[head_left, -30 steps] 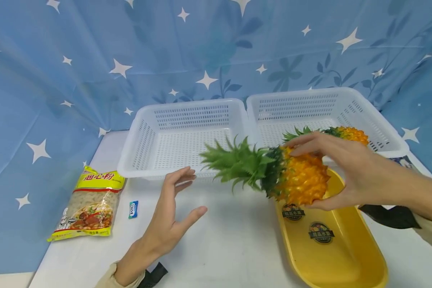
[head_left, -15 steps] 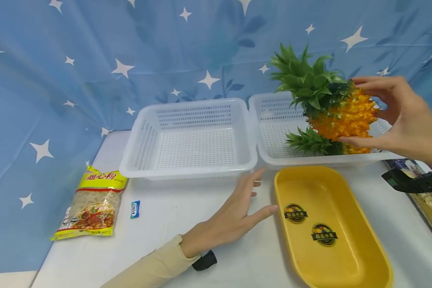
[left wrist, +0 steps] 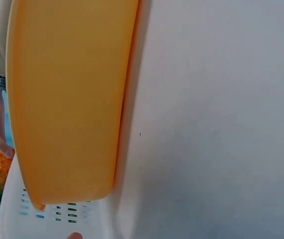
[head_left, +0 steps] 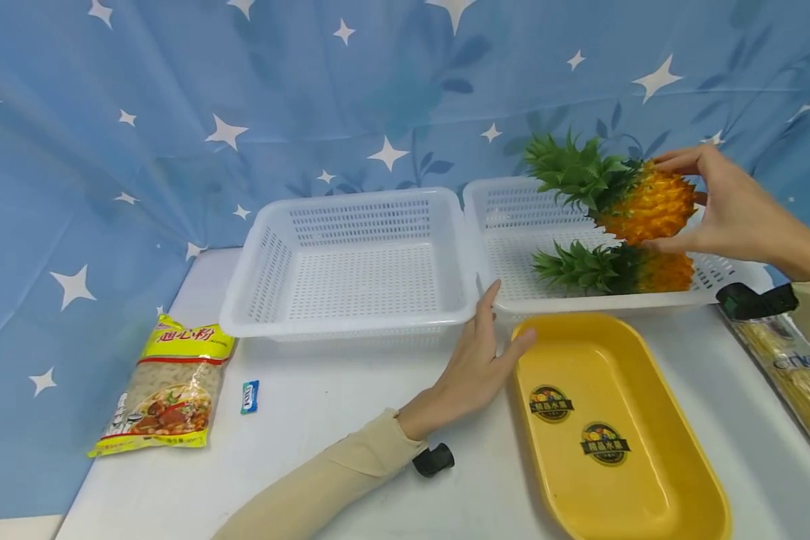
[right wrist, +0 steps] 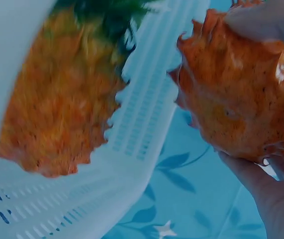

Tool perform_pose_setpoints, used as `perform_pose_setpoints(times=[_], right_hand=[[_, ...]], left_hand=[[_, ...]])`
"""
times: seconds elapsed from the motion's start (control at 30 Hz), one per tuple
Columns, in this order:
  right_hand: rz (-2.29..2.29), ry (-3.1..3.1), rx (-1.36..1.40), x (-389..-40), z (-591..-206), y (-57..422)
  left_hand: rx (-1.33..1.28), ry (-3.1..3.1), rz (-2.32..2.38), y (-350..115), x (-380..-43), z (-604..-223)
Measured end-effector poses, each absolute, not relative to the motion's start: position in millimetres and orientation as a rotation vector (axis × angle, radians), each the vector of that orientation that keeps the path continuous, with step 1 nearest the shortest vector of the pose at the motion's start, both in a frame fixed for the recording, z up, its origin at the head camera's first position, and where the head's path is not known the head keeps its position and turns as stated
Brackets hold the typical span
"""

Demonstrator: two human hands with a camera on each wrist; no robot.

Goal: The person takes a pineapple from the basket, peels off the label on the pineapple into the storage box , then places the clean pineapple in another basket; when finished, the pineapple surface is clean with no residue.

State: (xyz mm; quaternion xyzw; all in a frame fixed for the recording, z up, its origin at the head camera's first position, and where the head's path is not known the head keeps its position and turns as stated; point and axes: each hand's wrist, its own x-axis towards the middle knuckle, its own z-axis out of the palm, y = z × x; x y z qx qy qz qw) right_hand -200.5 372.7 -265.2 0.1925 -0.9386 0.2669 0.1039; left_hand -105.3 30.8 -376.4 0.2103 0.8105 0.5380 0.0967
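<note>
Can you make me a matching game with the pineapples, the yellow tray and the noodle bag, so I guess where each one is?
Things:
1. held pineapple
2. second pineapple
3. yellow tray
4. noodle bag

Places:
A. flat on the table at the far left
B. lying inside the right white basket
C. up in the air, gripped by the right hand
D. on the table with the left hand touching its near corner

Pairs: 1-C, 2-B, 3-D, 4-A
</note>
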Motion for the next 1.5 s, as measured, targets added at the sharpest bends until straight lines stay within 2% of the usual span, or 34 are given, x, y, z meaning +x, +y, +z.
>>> perform_pose_setpoints(times=[0.43, 0.97, 1.5], right_hand=[[0.515, -2.914, 0.693, -245, -271, 388], [0.353, -2.990, 0.867, -273, -294, 394], [0.278, -3.075, 0.862, -293, -308, 393]], left_hand=[[0.504, 2.361, 1.717, 45, -123, -379], [0.502, 2.348, 1.720, 47, -124, -384], [0.542, 2.356, 1.731, 44, -126, -385]])
